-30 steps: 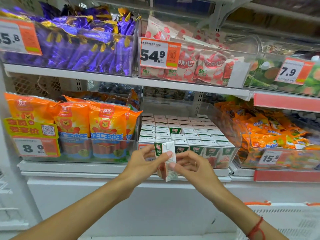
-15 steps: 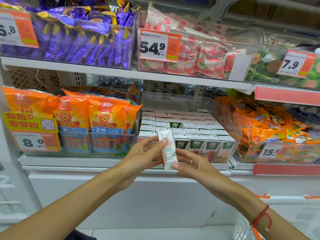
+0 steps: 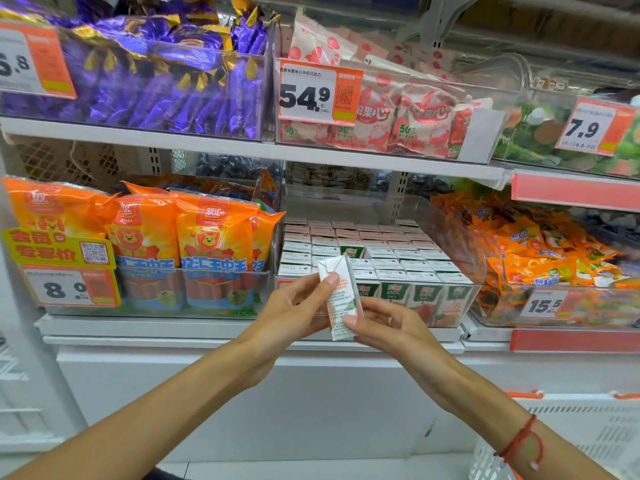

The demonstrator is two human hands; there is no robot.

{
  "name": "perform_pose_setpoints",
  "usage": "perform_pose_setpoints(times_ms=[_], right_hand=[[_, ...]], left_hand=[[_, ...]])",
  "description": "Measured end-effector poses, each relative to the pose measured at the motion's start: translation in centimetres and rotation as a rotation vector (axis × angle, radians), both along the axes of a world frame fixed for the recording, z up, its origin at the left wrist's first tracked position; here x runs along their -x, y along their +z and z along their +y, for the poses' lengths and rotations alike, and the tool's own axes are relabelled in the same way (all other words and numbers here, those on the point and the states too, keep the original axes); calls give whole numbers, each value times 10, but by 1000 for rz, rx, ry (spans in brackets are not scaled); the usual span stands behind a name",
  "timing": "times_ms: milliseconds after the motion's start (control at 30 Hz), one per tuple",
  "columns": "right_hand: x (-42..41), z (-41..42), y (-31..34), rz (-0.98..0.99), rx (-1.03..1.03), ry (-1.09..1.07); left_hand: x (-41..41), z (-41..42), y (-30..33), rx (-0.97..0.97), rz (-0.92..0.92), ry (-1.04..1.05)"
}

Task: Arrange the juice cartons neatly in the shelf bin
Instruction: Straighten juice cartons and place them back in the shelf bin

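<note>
The juice carton (image 3: pixel 338 299) stands upright just in front of the shelf bin (image 3: pixel 464 299). The left hand (image 3: pixel 294 306) pinches its upper edge with curled fingers; the right hand (image 3: pixel 388 323) pinches its lower corner.

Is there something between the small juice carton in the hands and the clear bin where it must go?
Nothing visible. Both hands, left and right, hold the small white juice carton before the clear plastic shelf bin, whose open top shows rows of cartons.

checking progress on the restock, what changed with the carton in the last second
The juice carton was turned between both hands, from green front facing the camera to its printed side. Left hand and right hand hold it throughout, in front of the shelf bin. The binned cartons stayed put.
</note>
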State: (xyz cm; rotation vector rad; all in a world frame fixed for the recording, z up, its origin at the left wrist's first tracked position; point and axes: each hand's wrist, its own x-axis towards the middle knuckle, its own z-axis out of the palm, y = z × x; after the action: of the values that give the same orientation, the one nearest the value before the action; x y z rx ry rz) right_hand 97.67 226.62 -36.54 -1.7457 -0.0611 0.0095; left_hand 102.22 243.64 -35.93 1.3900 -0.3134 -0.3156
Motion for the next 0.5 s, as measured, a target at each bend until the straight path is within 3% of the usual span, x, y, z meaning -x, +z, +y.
perform_pose_setpoints(times_ms=[167,267,400,500], right_hand=[[1,14,1,-105,140,-242],[2,19,-1,-106,275,-248],[1,5,4,106,91,-31],[1,1,4,149,-67,74]], left_hand=[[2,-4,-2,16,11,162],[3,-4,-3,-67,-9,177],[-2,7,-1,-72,8,39],[-7,13,0,-31,33,-42]])
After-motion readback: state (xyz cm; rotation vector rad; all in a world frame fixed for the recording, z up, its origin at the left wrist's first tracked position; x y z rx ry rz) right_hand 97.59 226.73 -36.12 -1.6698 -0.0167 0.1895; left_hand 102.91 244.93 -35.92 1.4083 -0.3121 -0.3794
